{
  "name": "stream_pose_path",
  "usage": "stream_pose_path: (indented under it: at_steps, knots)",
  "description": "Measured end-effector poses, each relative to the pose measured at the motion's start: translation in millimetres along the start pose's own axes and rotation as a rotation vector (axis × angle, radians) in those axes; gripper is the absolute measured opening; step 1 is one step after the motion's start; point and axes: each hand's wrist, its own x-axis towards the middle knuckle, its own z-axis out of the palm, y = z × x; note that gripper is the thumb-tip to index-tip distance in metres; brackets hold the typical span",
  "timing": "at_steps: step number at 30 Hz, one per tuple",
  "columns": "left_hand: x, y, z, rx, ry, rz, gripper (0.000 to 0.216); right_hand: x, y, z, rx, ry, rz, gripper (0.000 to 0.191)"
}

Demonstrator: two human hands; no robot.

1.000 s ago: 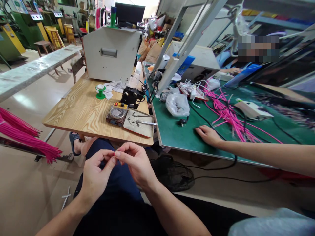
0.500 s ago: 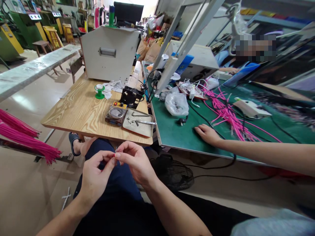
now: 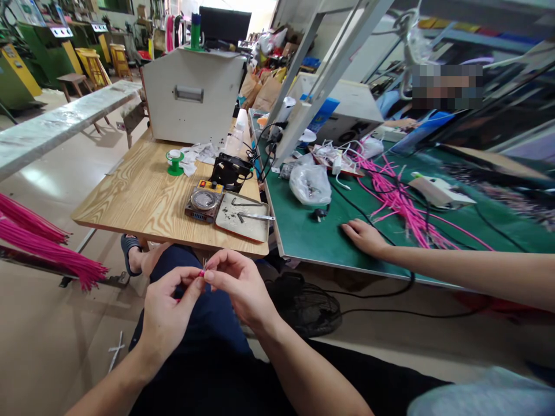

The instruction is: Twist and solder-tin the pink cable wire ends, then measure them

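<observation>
Over my lap, my left hand (image 3: 167,303) pinches the end of a pink cable (image 3: 201,274) between thumb and fingertips. Thin bare wires stick up from that end. My right hand (image 3: 236,286) meets it from the other side, its thumb and forefinger closed on the same wires. Most of the cable is hidden inside my left palm. Beyond my hands, at the wooden table's near edge, stand a small solder pot (image 3: 204,201) and a shallow tray (image 3: 234,228) with metal tools and dark crumbs in it.
A green spool (image 3: 175,164), a black fan (image 3: 232,169) and a large white box (image 3: 195,98) occupy the wooden table (image 3: 125,190). On the green table (image 3: 303,237) rest a co-worker's hand (image 3: 364,236), a plastic bag (image 3: 310,185) and pink cables (image 3: 399,202). More pink cables (image 3: 52,248) hang at left.
The bare wires show a little more above my fingertips. Both hands keep almost the same place and grip; the view has shifted very slightly.
</observation>
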Motion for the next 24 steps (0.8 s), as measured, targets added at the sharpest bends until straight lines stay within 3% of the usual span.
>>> stream_pose_path:
  at_steps: [9,14,19,24]
  knots:
    - [-1,3,0,0.034,0.001,0.042,0.015,-2,-2,3,0.026,0.012,-0.037,0.031]
    - [-1,-1,0,-0.052,-0.026,-0.054,0.024,-5,7,8,0.069,0.017,-0.15,0.027]
    - [0,-7,1,-0.188,-0.064,-0.145,0.034,-9,17,10,-0.093,0.075,-0.297,0.022]
    - [0,-6,2,-0.177,-0.027,-0.143,0.033,-7,17,8,-0.125,0.047,-0.224,0.022]
